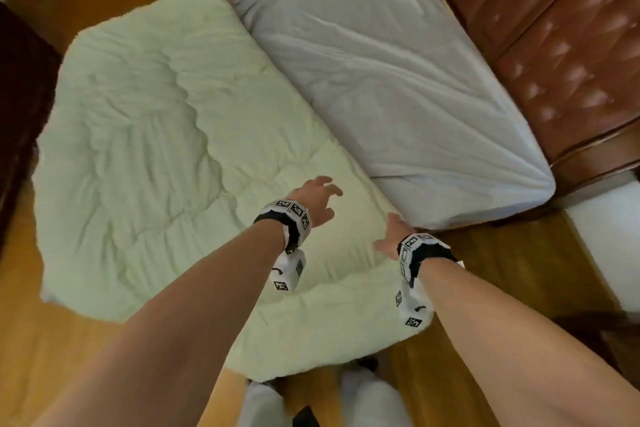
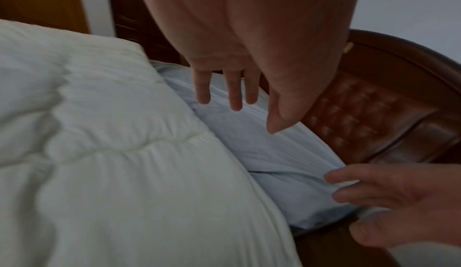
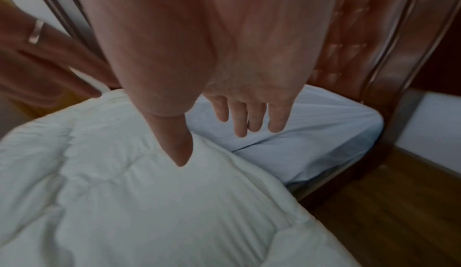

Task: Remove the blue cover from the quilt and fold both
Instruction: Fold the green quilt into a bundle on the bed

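both bare forearms reach out over the pale, puffy stitched quilt (image 1: 166, 135), each wrist wearing a white band with black square markers. left hand (image 1: 317, 199) hovers above the quilt's near part, fingers (image 2: 235, 91) spread wide and relaxed, holding nothing. right hand (image 1: 393, 236) hangs over the quilt's edge, close to the corner of the light blue, creased fabric cover (image 1: 398, 87), its fingers (image 3: 240, 117) straight and loose, gripping nothing either. the quilt lies bare and spread flat, draping off toward the wooden floor (image 1: 519, 274). the blue cover lies flat just beside the quilt, against the brown tufted leather headboard (image 1: 554, 45).
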